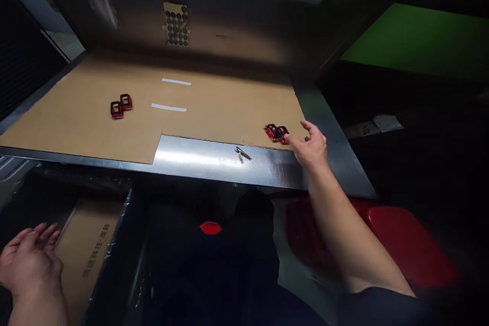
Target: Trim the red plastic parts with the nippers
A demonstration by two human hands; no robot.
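My right hand (pixel 312 146) reaches over the far right of a tan cardboard sheet (pixel 225 117), its fingers spread. Its lower fingertips touch the right side of a joined pair of red-and-black square frames (pixel 276 133), and nothing sits in the hand. A second red-and-black pair (pixel 121 106) lies on the cardboard at left, well away from both hands. My left hand (pixel 31 265) hangs low at the left edge of the view, open and holding nothing. It is nearest a cardboard panel with printed characters (pixel 87 249).
Two white tape strips (pixel 168 107) mark the cardboard, which lies on a steel table (pixel 198 159). A small metal tool (pixel 242 154) rests on the steel edge. Below are a red hexagonal piece (pixel 210 227) and a red seat (pixel 412 244). A green panel (pixel 420 41) shows upper right.
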